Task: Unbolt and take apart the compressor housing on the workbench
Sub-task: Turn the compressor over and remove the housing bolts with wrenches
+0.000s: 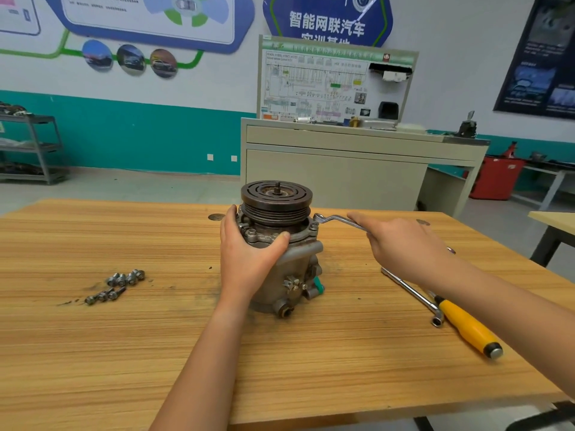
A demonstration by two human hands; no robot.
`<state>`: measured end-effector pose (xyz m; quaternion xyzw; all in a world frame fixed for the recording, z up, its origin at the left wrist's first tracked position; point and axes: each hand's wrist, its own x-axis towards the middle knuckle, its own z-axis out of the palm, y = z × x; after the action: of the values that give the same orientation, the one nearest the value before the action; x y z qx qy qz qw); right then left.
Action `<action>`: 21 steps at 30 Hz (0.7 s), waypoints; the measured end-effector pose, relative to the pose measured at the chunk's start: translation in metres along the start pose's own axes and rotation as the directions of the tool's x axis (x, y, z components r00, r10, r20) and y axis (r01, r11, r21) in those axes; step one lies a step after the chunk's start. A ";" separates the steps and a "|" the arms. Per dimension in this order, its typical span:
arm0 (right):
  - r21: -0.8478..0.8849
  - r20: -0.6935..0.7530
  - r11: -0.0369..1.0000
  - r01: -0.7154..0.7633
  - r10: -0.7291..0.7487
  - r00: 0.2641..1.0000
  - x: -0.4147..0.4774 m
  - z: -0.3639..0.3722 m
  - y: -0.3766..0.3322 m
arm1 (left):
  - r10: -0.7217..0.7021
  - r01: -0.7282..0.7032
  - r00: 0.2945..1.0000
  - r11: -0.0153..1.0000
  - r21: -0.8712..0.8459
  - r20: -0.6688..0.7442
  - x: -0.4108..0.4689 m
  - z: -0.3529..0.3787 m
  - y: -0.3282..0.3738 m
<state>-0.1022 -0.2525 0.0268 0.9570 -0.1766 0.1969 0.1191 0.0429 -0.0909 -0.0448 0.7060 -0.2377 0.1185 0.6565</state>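
**While the left hand is bracing the compressor, the right is working a flange bolt with a ring wrench**

The compressor housing [267,293] is standing upright on the workbench [124,353], pulley [276,197] on top. It is sitting toward the far edge, roughly midway between the left and right edges.

The left hand [245,253] is wrapping around the flange just under the pulley, thumb across the near side and fingers curling behind. The right hand [404,247] is gripping the handle of an offset wrench [339,219], whose ring end is sitting over a flange bolt [314,226] on the right side of the housing.

A cluster of loose bolts [124,279] is lying toward the left edge. A socket bar [410,290] and a yellow-handled screwdriver [469,328] are lying near the right edge, under the right forearm.

Judging by this, the unbolting step is under way, with several fasteners apparently out and others waiting on the flange. The next move is calling for a steady swing of the wrench handle with the ring kept square on the bolt head. Meanwhile the left hand needs to be resisting the twist, so that the tall housing is not turning or tipping on the wood.
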 end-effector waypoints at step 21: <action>-0.196 0.064 0.980 -0.041 0.054 0.996 -0.006 -0.025 -0.022 | 0.014 -0.014 1.000 1.000 -0.010 0.004 0.000 -0.001 0.001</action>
<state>-0.1069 -0.2232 0.0430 0.9425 -0.2218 0.1482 0.2012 0.0425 -0.0898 -0.0441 0.7011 -0.2446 0.1206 0.6588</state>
